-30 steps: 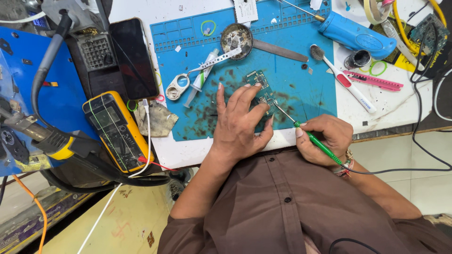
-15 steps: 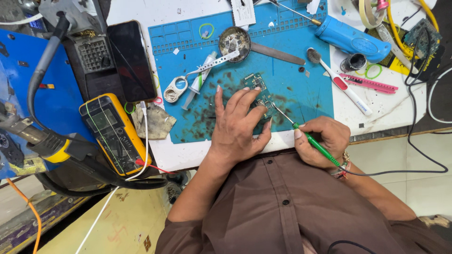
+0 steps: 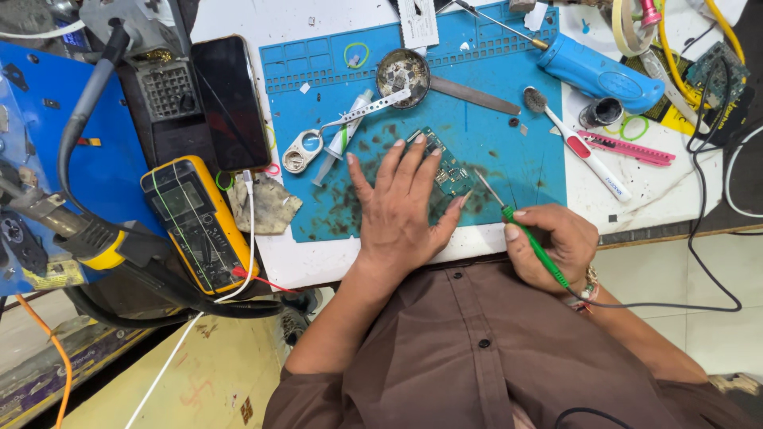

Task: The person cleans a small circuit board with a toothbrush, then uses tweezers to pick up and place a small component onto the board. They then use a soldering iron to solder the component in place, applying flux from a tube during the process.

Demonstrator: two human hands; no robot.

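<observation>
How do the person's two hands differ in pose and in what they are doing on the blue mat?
The left hand lies flat, fingers spread, pressing on the green circuit board; the right hand is curled around a green-handled soldering iron. The left hand rests on the blue mat; the right hand sits at the table's edge. Both work at the same board.

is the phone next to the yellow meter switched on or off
Apparently off: the phone lies face up with its screen uniformly black, showing only faint reflections, beside the yellow multimeter.

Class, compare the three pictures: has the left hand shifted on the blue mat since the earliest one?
No. The left hand stays flat over the green circuit board, at the same spot on the blue mat below the round metal dish.
</observation>
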